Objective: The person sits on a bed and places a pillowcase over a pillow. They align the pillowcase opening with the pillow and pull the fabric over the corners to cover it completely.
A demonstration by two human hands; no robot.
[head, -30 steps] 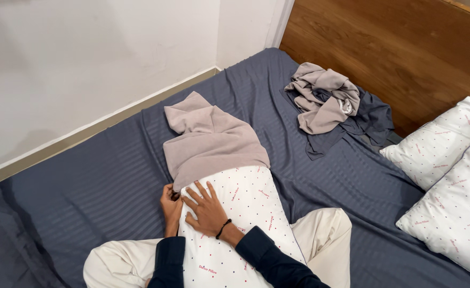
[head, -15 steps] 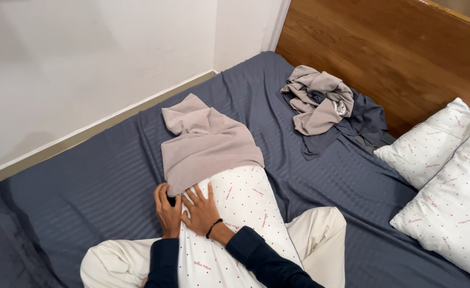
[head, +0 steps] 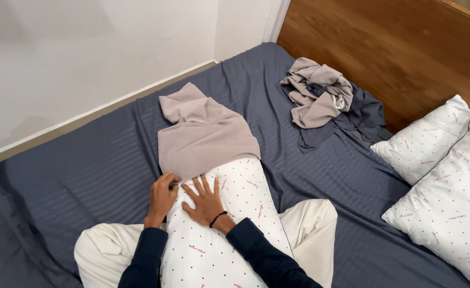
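A white pillow with small red marks [head: 235, 213] lies lengthwise across my lap on the bed. Its far half is inside a taupe pillowcase [head: 203, 133]. My left hand [head: 163, 194] pinches the near left edge of that pillowcase at the pillow's side. My right hand [head: 205, 201] lies flat on the pillow with fingers spread, just below the pillowcase's edge. A dark band sits on my right wrist.
The dark blue striped sheet [head: 85, 165] covers the bed. A crumpled heap of taupe and dark blue cloth [head: 325, 101] lies near the wooden headboard [head: 405, 48]. Two white patterned pillows [head: 443, 176] rest at the right. A white wall borders the far left side.
My hands stay at the pillowcase edge; the left hand has closed on the cloth's edge. The view has shifted slightly.
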